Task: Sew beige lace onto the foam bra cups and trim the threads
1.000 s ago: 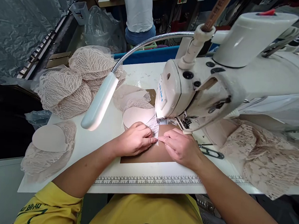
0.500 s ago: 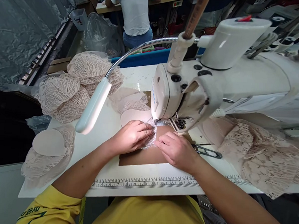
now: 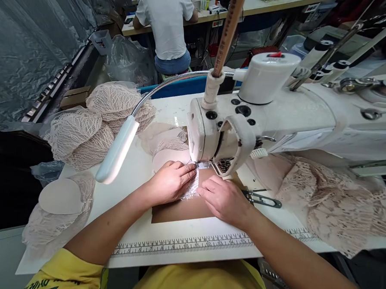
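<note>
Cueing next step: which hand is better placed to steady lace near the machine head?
Likely the left hand: its fingers lie on the lace beside the machine head; the right hand sits farther off.

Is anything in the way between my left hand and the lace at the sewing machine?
Nothing visible. Your left hand lies directly on the lace at the sewing machine; your right hand is by the lace's right edge, not between them.

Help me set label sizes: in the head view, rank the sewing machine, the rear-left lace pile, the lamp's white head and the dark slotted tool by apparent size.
Largest to smallest:
1. Sewing machine
2. Rear-left lace pile
3. Lamp's white head
4. Dark slotted tool
</note>
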The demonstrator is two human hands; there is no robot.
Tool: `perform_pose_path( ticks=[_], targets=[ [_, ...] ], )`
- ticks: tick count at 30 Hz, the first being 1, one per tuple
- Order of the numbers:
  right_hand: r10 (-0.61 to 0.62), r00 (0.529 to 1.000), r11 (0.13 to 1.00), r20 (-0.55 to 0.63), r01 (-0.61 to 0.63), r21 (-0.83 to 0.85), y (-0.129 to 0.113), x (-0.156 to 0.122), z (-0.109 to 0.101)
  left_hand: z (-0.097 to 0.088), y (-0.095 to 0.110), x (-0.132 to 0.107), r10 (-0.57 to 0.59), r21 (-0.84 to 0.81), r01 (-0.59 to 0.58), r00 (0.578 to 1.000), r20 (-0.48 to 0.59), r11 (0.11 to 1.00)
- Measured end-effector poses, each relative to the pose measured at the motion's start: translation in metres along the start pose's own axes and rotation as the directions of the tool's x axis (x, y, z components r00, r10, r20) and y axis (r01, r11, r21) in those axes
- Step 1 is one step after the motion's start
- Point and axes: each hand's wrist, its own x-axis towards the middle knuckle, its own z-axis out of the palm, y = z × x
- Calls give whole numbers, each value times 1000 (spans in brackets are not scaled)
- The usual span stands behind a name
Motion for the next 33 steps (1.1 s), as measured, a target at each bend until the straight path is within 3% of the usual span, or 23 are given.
perform_pose_path(
  ticks=[8, 16, 26, 33],
  targets=[
    [49, 999, 998, -24, -50, -42, 0, 4, -1, 8, -1, -1, -5, -11, 5, 999, -54, 1000],
    [166, 983, 970, -83, -178, -163, -1, 11, -2, 4, -9, -5, 38, -41, -40, 998, -53, 998],
    [227, 965, 932, -132, -255, -257, 2, 15, 6, 8, -18, -2, 20, -57, -24, 997, -68, 998],
    [245, 965, 945, -94, -260, -200, 3, 13, 8, 10, -23, 1, -19, -46, 15, 995, -93, 999]
  ],
)
